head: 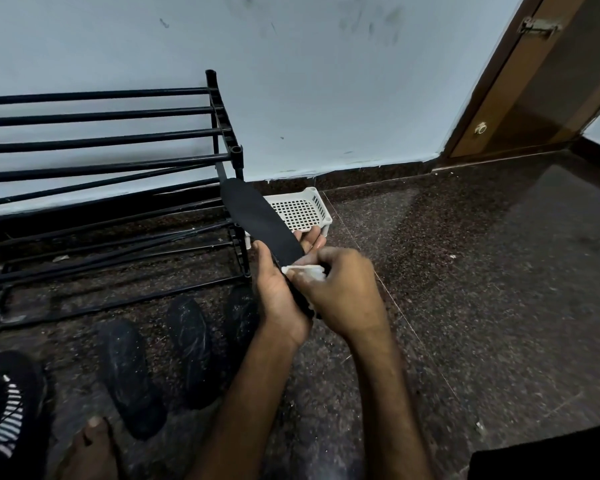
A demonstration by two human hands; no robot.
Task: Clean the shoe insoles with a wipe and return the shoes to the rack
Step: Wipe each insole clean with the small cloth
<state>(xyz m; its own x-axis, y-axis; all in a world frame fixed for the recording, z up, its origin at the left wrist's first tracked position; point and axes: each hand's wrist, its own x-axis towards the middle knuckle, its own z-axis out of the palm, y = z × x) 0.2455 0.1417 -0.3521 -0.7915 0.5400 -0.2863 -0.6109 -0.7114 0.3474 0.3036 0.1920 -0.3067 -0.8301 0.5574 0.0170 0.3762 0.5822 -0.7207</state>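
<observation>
Bare foot (90, 448) at bottom edge, on dark speckled floor (482, 289). Black shoe with white laces (9, 410) at lower left. Three more dark pieces, insoles or soles, can't tell which (132, 379), lie on floor in front of rack. Left hand (279, 296) wrapped around lower end of black insole (260, 220), held up, tip pointing toward rack. Right hand (343, 289) closed on white wipe (305, 270), pressed to insole near its middle. Black bar shoe rack (101, 161) beyond, against wall. White perforated basket (302, 209) just right of rack, behind insole. Brown door (534, 91) far right.
</observation>
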